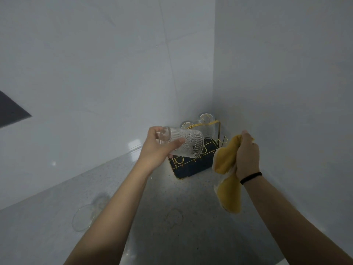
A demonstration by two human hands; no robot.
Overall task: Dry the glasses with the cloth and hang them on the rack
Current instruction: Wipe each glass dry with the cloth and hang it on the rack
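The head view looks down at a grey speckled counter (191, 222) in a corner between two pale walls. The left hand (158, 148) has its grip wrapped around a clear patterned glass (183, 143). The glass is tipped on its side in the air, just over the front of the rack (193, 161). The right hand (247, 155) has its grip closed on a yellow cloth (228, 169). Most of the cloth hangs down loose below the hand, and it is near the glass but not touching it. The rack is made of thin gold wire on a dark tray, and it sits right in the corner. Two other glasses (205, 127) are upside down at the back of the rack. One more glass (84, 217) lies on the counter at the lower left, well apart from the rack. I think the held glass is about to go onto a peg. Here is what could go wrong. The glass may be wet and slippery, so it could slide out of the fingers and break. If it comes down a bit off the peg, it could tip over. It could also bump the two glasses at the back, because the corner is tight. The loose cloth could catch on a wire and pull the rack.
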